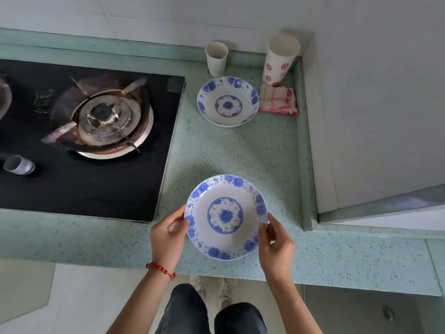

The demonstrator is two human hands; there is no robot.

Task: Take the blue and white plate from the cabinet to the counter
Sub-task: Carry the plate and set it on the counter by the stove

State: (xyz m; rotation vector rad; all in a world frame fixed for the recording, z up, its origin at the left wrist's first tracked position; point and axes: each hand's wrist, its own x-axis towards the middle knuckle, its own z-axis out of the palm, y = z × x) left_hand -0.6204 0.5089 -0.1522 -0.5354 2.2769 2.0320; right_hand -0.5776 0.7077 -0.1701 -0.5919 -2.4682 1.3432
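Note:
A blue and white plate [225, 216] with a floral rim and centre medallion is over the front part of the green speckled counter [240, 153]. My left hand [167, 239] grips its left rim and my right hand [274, 244] grips its right rim. Whether the plate rests on the counter or hovers just above it, I cannot tell. A second matching blue and white plate [228, 101] lies further back on the counter.
A black gas hob [91, 179] with a burner [106, 116] fills the counter's left. At the back stand a white cup [216, 58] and a tall cup with red patterns [279, 60], beside a folded cloth [278, 100]. A raised ledge [305, 141] borders the right.

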